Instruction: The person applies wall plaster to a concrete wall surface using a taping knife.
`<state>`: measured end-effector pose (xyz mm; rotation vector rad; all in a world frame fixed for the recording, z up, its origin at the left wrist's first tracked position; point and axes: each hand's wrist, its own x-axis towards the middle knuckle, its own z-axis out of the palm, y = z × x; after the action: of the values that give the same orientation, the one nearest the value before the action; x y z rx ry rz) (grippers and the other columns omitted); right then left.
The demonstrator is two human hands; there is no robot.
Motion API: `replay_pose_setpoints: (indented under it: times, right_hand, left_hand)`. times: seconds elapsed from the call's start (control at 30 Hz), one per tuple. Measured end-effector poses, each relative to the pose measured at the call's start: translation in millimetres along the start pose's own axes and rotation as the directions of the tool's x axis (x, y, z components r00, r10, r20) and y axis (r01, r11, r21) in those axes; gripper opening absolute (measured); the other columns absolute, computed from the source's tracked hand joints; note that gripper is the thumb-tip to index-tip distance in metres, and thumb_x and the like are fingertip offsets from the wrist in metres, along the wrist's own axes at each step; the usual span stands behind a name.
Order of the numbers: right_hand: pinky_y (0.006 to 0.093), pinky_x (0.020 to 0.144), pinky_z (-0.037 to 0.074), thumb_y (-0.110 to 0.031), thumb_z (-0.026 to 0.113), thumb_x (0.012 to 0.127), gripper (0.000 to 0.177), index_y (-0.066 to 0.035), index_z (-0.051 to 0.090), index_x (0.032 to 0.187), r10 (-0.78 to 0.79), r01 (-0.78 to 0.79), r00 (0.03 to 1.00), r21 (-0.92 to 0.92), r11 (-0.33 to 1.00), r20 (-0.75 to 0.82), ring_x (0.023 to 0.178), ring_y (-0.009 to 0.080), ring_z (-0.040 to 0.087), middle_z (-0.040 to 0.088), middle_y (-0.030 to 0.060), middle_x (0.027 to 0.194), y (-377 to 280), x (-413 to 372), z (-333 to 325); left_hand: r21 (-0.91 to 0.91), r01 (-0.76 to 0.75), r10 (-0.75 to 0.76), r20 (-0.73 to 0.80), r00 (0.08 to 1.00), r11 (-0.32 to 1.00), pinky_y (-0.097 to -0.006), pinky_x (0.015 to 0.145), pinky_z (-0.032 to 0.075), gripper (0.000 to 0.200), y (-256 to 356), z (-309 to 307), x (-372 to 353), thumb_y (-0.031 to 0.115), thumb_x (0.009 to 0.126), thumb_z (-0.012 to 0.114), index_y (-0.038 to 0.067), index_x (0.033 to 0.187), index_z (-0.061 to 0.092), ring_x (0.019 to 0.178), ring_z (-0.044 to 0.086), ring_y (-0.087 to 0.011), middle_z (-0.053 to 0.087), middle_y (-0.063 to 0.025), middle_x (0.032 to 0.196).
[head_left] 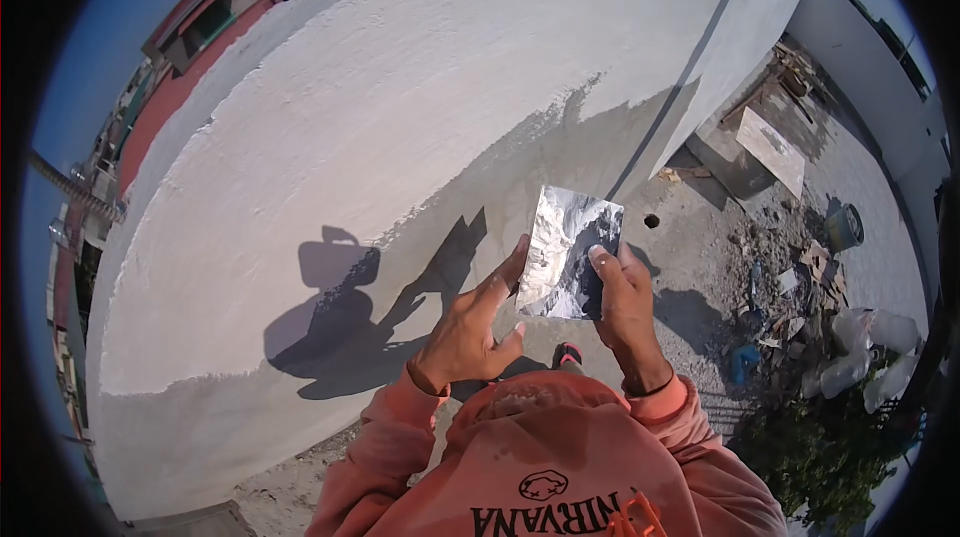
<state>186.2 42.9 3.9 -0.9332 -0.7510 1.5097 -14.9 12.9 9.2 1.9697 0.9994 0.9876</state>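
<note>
A flat rectangular plate [570, 255], shiny and smeared with white paste, is held in front of my body. My right hand [627, 302] grips its right side, with the thumb on the face and the fingers mostly behind. At the plate's left edge is my left hand [472, 330]; its fingers stretch to the edge and its thumb stands apart below. Whether those fingertips press on the plate is not clear. Ahead stands a wall [380, 117], coated white on its upper part, with a ragged border above bare grey render [600, 152].
Rubble [770, 287], a bucket [845, 227] and plastic bags [865, 347] lie on the ground to the right. A pale board [771, 152] leans beyond them. A green plant [820, 447] grows at lower right. My shadow [340, 312] falls on the wall.
</note>
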Motion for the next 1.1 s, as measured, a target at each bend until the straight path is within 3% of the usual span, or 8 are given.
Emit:
replay_pose_setpoints:
  times: [0.17, 0.3, 0.4, 0.5, 0.6, 0.77, 1.1]
  right_hand:
    - [0.0277, 0.080, 0.050, -0.011, 0.049, 0.096, 0.027, 0.004, 0.053, 0.119, 0.074, -0.075, 0.997, 0.072, 0.995, 0.021, 0.088, 0.0132, 0.062, 0.063, 0.0071, 0.103, -3, 0, 1]
    - [0.0298, 0.077, 0.053, -0.009, 0.049, 0.095, 0.029, 0.006, 0.050, 0.120, 0.166, -0.167, 0.986, 0.218, 0.962, 0.024, 0.085, 0.0158, 0.064, 0.062, 0.0089, 0.100, -10, -1, 1]
    - [0.0304, 0.076, 0.054, -0.008, 0.048, 0.094, 0.029, 0.007, 0.048, 0.120, 0.175, -0.175, 0.984, 0.261, 0.949, 0.025, 0.084, 0.0166, 0.064, 0.062, 0.0100, 0.099, -11, -3, 5]
    - [0.0311, 0.078, 0.054, -0.007, 0.047, 0.095, 0.029, 0.007, 0.048, 0.119, 0.179, -0.189, 0.982, 0.258, 0.947, 0.061, 0.084, 0.0175, 0.065, 0.062, 0.0114, 0.101, 0, -1, -3]
    - [0.0325, 0.081, 0.055, -0.006, 0.046, 0.095, 0.028, 0.008, 0.048, 0.118, 0.193, -0.199, 0.980, 0.285, 0.938, 0.048, 0.086, 0.0189, 0.065, 0.062, 0.0131, 0.102, -3, -6, 2]
    - [0.0332, 0.081, 0.056, -0.005, 0.045, 0.095, 0.027, 0.010, 0.048, 0.117, 0.236, -0.234, 0.971, 0.378, 0.896, 0.042, 0.086, 0.0201, 0.066, 0.062, 0.0143, 0.102, -4, -5, 1]
    - [0.0329, 0.079, 0.056, -0.005, 0.049, 0.093, 0.026, 0.009, 0.049, 0.114, 0.266, -0.251, 0.964, 0.391, 0.886, 0.016, 0.083, 0.0200, 0.066, 0.062, 0.0129, 0.099, -3, 0, -8]
  left_hand:
    - [0.163, -0.035, 0.036, -0.006, 0.999, 0.986, -0.0385, 0.101, 0.046, 0.072, -7, 3, -2, -0.013, 0.073, 0.051, -0.003, 0.143, 0.035, 0.128, 0.047, -0.0385, 0.039, -0.0244, 0.147]
    - [0.264, -0.104, 0.122, -0.052, 0.991, 0.959, -0.0397, 0.094, 0.051, 0.075, -17, 4, -4, -0.015, 0.072, 0.051, 0.003, 0.143, 0.036, 0.128, 0.048, -0.0381, 0.040, -0.0213, 0.147]
    - [0.241, -0.126, 0.152, -0.092, 0.984, 0.962, -0.0400, 0.092, 0.052, 0.074, -20, 4, 1, -0.015, 0.071, 0.052, 0.006, 0.140, 0.039, 0.125, 0.052, -0.0373, 0.044, -0.0191, 0.145]
    - [0.205, -0.123, 0.162, -0.185, 0.969, 0.971, -0.0395, 0.091, 0.054, 0.070, -23, 14, 1, -0.017, 0.070, 0.052, 0.006, 0.136, 0.043, 0.120, 0.056, -0.0374, 0.049, -0.0182, 0.141]
    - [0.307, -0.163, 0.245, -0.253, 0.936, 0.938, -0.0389, 0.090, 0.055, 0.067, -34, 22, 2, -0.017, 0.071, 0.053, 0.005, 0.133, 0.045, 0.117, 0.058, -0.0371, 0.053, -0.0176, 0.137]
    - [0.381, -0.174, 0.287, -0.263, 0.921, 0.908, -0.0405, 0.092, 0.055, 0.064, -39, 24, -3, -0.018, 0.073, 0.053, 0.006, 0.131, 0.046, 0.118, 0.058, -0.0365, 0.055, -0.0196, 0.134]
    - [0.419, -0.214, 0.353, -0.290, 0.890, 0.883, -0.0416, 0.093, 0.054, 0.065, -61, 29, -16, -0.021, 0.072, 0.051, 0.006, 0.130, 0.044, 0.117, 0.058, -0.0381, 0.057, -0.0202, 0.131]
